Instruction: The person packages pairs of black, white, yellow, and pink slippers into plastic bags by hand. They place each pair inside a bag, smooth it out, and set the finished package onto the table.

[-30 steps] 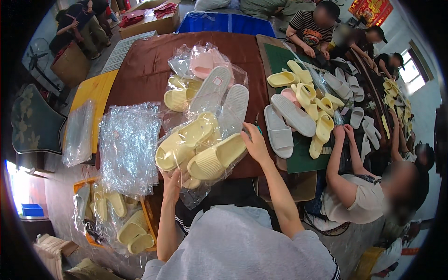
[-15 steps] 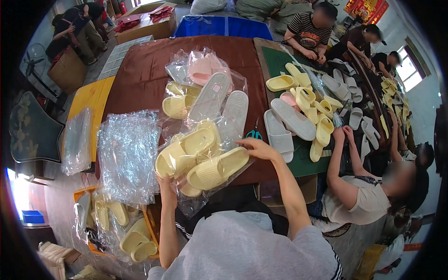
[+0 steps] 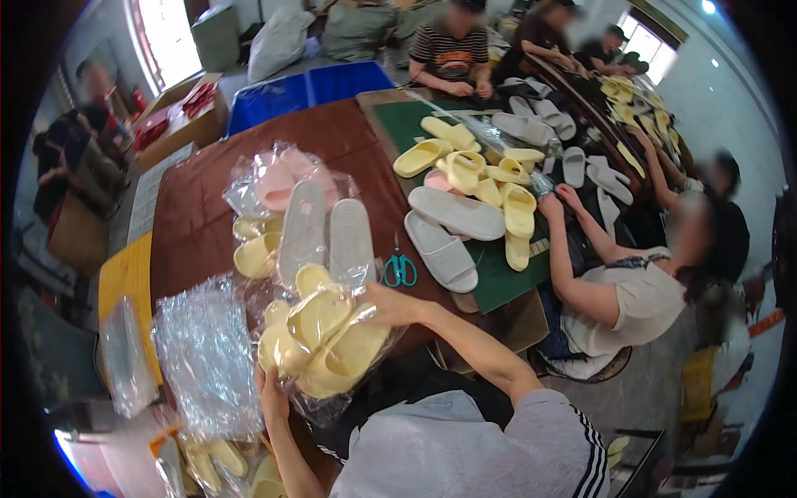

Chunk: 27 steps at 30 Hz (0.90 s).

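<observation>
Several yellow slippers (image 3: 320, 320) sit bunched together in a clear plastic bag (image 3: 325, 410) at the table's front edge. My left hand (image 3: 271, 392) grips the bag's lower left side, fingers partly hidden behind it. On the upper right, my right hand (image 3: 388, 305) is closed over the slippers through the film. Just beyond lie grey slippers (image 3: 352, 241) in clear film, with bagged pink slippers (image 3: 290, 176) behind them. Another bagged yellow pair (image 3: 256, 253) is to their left. Teal-handled scissors (image 3: 399, 270) rest to the right of the grey pair.
A stack of clear bags (image 3: 203, 357) lies left on the brown cloth (image 3: 199, 195). Loose yellow and grey slippers cover the green mat (image 3: 506, 290) at right, where a co-worker (image 3: 618, 278) sits close by. Blue bins (image 3: 307, 90) stand beyond the table.
My view has swung, so the scene sits further left. My right hand has moved inward over the bag, and the yellow slippers are gathered closer together. Both hands keep hold.
</observation>
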Each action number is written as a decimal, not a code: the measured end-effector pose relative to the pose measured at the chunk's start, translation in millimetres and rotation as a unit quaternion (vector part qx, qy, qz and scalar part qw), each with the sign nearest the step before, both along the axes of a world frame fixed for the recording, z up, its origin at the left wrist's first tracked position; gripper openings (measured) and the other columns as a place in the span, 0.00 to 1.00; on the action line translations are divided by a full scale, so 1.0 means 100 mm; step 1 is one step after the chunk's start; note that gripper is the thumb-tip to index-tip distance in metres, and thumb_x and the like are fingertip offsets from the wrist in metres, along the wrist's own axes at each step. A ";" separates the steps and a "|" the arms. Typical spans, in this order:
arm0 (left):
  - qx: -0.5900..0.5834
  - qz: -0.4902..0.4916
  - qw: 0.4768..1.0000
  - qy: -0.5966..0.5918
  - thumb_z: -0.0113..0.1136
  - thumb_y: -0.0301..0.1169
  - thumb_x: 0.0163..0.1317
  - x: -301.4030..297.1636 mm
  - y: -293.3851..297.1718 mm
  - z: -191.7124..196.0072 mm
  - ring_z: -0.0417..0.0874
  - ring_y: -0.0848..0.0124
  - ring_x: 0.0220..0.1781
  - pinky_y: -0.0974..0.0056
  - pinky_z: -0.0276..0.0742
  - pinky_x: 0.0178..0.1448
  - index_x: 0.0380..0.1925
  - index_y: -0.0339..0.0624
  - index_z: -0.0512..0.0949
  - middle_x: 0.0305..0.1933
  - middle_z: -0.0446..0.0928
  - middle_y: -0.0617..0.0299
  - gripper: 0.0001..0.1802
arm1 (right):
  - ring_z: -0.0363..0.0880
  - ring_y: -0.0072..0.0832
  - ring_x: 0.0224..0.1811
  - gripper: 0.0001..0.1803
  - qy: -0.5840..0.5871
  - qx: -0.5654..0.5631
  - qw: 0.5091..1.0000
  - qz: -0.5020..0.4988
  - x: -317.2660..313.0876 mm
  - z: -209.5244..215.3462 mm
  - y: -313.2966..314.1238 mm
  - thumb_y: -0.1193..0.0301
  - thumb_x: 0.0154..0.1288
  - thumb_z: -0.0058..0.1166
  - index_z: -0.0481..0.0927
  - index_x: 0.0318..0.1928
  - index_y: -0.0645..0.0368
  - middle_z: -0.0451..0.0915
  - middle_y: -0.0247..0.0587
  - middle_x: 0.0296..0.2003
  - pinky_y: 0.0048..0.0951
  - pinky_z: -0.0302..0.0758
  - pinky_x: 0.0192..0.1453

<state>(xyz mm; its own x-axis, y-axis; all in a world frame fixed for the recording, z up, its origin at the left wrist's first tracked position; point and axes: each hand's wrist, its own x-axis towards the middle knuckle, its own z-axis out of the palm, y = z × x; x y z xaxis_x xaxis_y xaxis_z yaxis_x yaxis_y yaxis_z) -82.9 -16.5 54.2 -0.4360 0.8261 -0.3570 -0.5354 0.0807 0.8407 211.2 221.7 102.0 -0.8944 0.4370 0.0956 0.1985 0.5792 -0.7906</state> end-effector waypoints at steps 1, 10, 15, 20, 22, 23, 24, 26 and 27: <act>0.009 -0.013 1.000 0.000 0.51 0.28 0.70 0.01 -0.01 0.04 0.79 0.67 0.57 0.57 0.83 0.51 0.64 0.46 0.65 0.61 0.73 0.61 0.23 | 0.71 0.47 0.59 0.33 0.001 -0.026 1.000 0.014 0.04 0.09 -0.08 0.61 0.64 0.60 0.68 0.69 0.52 0.73 0.53 0.57 0.41 0.66 0.67; 0.016 -0.070 0.997 -0.010 0.46 0.41 0.76 -0.14 0.28 0.31 0.79 0.71 0.55 0.65 0.77 0.57 0.58 0.39 0.71 0.55 0.77 0.60 0.20 | 0.74 0.38 0.61 0.16 0.106 -0.115 0.983 -0.097 0.46 0.06 -0.59 0.69 0.61 0.64 0.84 0.50 0.56 0.78 0.44 0.54 0.34 0.69 0.64; -0.019 0.047 0.977 0.207 0.51 0.41 0.75 -0.26 0.46 0.29 0.75 0.82 0.28 0.74 0.70 0.29 0.34 0.42 0.77 0.29 0.76 0.70 0.15 | 0.77 0.41 0.53 0.15 0.095 -0.073 0.985 -0.125 0.66 0.39 -0.72 0.69 0.61 0.63 0.84 0.49 0.55 0.77 0.46 0.49 0.35 0.73 0.58; -0.026 0.057 0.953 0.297 0.45 0.45 0.77 -0.41 0.49 0.14 0.74 0.81 0.26 0.75 0.70 0.27 0.40 0.41 0.77 0.28 0.75 0.67 0.19 | 0.80 0.39 0.50 0.11 0.167 -0.037 0.944 -0.282 1.02 0.30 -0.77 0.73 0.60 0.63 0.85 0.44 0.56 0.78 0.44 0.46 0.33 0.76 0.52; 0.010 0.057 0.979 0.197 0.45 0.45 0.77 -0.17 0.52 0.16 0.73 0.82 0.27 0.76 0.70 0.27 0.40 0.42 0.77 0.28 0.73 0.67 0.19 | 0.80 0.38 0.50 0.11 0.174 -0.024 0.923 -0.343 1.06 0.22 -0.78 0.73 0.60 0.63 0.86 0.44 0.55 0.78 0.43 0.46 0.33 0.76 0.52; 0.044 0.045 0.993 0.097 0.46 0.45 0.76 -0.07 0.54 0.15 0.73 0.82 0.27 0.77 0.70 0.28 0.40 0.43 0.77 0.28 0.73 0.67 0.18 | 0.79 0.36 0.49 0.10 0.166 -0.043 0.912 -0.372 1.05 0.17 -0.81 0.73 0.61 0.62 0.86 0.44 0.55 0.78 0.42 0.46 0.32 0.76 0.52; 0.010 0.063 0.988 0.143 0.48 0.43 0.76 -0.19 0.41 -0.10 0.71 0.82 0.27 0.76 0.69 0.27 0.38 0.43 0.76 0.28 0.72 0.67 0.16 | 0.79 0.35 0.49 0.10 0.186 -0.060 0.908 -0.371 0.95 0.14 -0.82 0.73 0.61 0.62 0.86 0.44 0.55 0.78 0.41 0.45 0.31 0.75 0.52; -0.054 0.017 0.950 0.306 0.50 0.40 0.75 -0.12 0.40 -0.26 0.69 0.79 0.29 0.73 0.69 0.32 0.35 0.40 0.75 0.30 0.72 0.66 0.15 | 0.78 0.33 0.49 0.10 0.217 -0.074 0.893 -0.387 0.86 0.04 -0.83 0.73 0.62 0.62 0.85 0.44 0.55 0.78 0.41 0.44 0.30 0.74 0.54; -0.062 0.037 0.909 0.411 0.51 0.37 0.74 -0.06 0.43 -0.25 0.68 0.76 0.31 0.69 0.67 0.36 0.35 0.37 0.75 0.31 0.72 0.65 0.14 | 0.78 0.33 0.50 0.10 0.218 -0.084 0.893 -0.385 0.85 0.06 -0.86 0.73 0.62 0.61 0.85 0.44 0.55 0.78 0.41 0.44 0.30 0.74 0.54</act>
<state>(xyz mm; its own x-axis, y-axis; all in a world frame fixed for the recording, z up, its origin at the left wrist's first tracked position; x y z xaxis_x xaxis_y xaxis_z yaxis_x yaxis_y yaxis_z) -89.2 26.8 29.1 -0.6502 0.7594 0.0254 0.2611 0.1919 0.9461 296.1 136.0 108.3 -0.2162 0.9475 0.2357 0.1391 0.2688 -0.9531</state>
